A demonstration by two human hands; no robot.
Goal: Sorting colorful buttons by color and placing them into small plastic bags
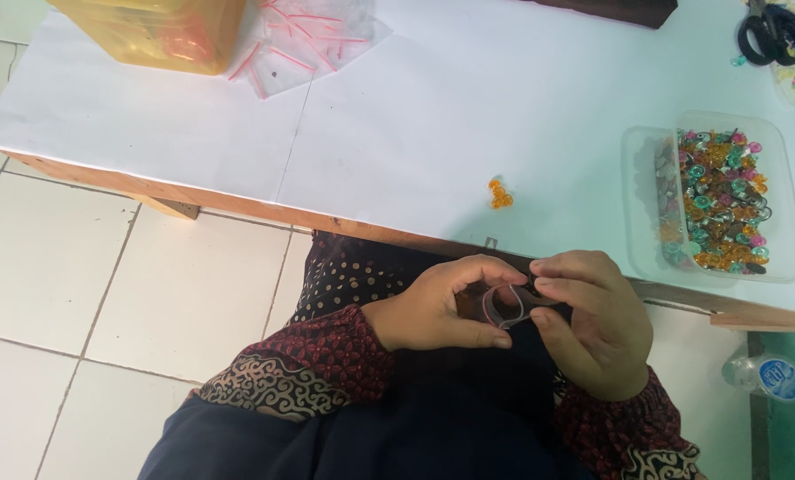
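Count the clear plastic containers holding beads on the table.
1: a clear plastic tray of mixed coloured beads at the table's right edge. The yellow tub at top left is translucent; its contents cannot be made out.

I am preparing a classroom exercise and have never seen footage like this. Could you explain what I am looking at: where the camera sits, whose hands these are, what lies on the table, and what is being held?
The camera is worn on a person's head and looks down, so you see their own lap and both bare hands. The left hand and right hand together pinch a small clear zip bag with a red edge, held below the edge of the white table. On the table lie a clear plastic tray full of colourful beads, a few orange beads lying loose, a pile of empty zip bags, a yellow container and black scissors. A plastic bottle lies on the floor.
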